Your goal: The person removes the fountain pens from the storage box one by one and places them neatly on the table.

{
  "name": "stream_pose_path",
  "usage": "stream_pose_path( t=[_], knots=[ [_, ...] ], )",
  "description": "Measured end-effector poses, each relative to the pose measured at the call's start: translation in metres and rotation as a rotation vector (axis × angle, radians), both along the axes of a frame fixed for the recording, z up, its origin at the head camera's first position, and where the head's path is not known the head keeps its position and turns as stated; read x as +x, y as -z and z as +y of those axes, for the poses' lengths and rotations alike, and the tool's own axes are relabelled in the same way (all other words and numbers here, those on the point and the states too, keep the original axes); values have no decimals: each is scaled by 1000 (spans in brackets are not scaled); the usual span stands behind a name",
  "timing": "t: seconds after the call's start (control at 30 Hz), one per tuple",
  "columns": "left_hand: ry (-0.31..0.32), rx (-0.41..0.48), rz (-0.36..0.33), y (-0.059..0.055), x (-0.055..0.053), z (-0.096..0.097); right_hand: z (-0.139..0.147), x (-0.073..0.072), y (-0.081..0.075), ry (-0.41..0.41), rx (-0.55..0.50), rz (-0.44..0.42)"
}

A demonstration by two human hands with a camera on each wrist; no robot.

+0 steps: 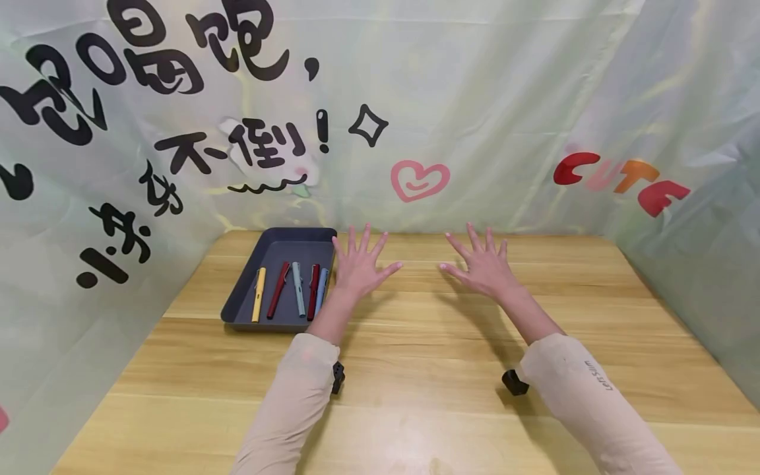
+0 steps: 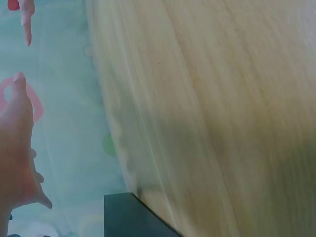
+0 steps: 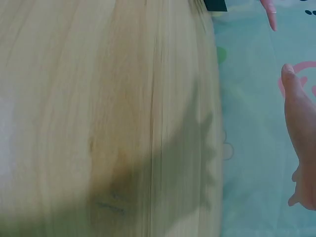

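My left hand (image 1: 359, 267) is held above the table with its fingers spread, just right of a dark tray (image 1: 237, 290). It holds nothing. Fingers splayed too, my right hand (image 1: 485, 267) hovers over the wood and casts a shadow; nothing is in it. In the tray lie a yellow pen (image 1: 258, 295), a dark red pen (image 1: 278, 290), a light blue-grey pen (image 1: 298, 289), a second dark red pen (image 1: 313, 292) and a blue pen (image 1: 322, 289). The left wrist view shows part of the left hand (image 2: 17, 148); the right wrist view shows part of the right hand (image 3: 301, 133).
The wooden table (image 1: 415, 396) runs back to a pale printed curtain (image 1: 475, 99) that hangs behind and along both sides. Small black devices sit at the left cuff (image 1: 338, 378) and the right cuff (image 1: 514, 382).
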State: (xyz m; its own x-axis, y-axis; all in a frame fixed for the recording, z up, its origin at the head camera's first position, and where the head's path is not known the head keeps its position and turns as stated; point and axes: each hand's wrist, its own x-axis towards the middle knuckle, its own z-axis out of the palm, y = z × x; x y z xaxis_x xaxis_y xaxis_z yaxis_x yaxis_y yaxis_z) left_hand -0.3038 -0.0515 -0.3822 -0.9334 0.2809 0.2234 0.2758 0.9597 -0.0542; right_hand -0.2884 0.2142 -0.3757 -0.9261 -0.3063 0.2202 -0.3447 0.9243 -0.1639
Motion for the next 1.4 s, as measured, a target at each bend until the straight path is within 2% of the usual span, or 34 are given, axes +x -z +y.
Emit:
stream_pose_path(
  t=[0.23,0.37,0.5,0.6,0.8,0.97,1.17,1.4],
  knots=[
    [-13,15,-13,-6,3,-9,-6,3,-2,4,4,-31],
    [-9,27,-3,-10,6,-21,-16,6,-2,-7,-3,-43],
    [-7,79,-17,-15,10,-38,-33,10,-3,-27,-27,-40],
    [-5,134,-40,-19,15,-57,-48,12,-2,-45,-53,-18],
    [-20,163,-73,-27,26,-106,-83,19,1,-72,-89,24],
    [-43,190,-92,-30,36,-146,-117,27,1,-67,-96,-19],
    [-63,221,-111,-25,45,-191,-157,38,5,-98,-121,-51],
    [-56,335,-195,-11,50,-232,-196,50,14,-138,-217,-127]
  ],
)
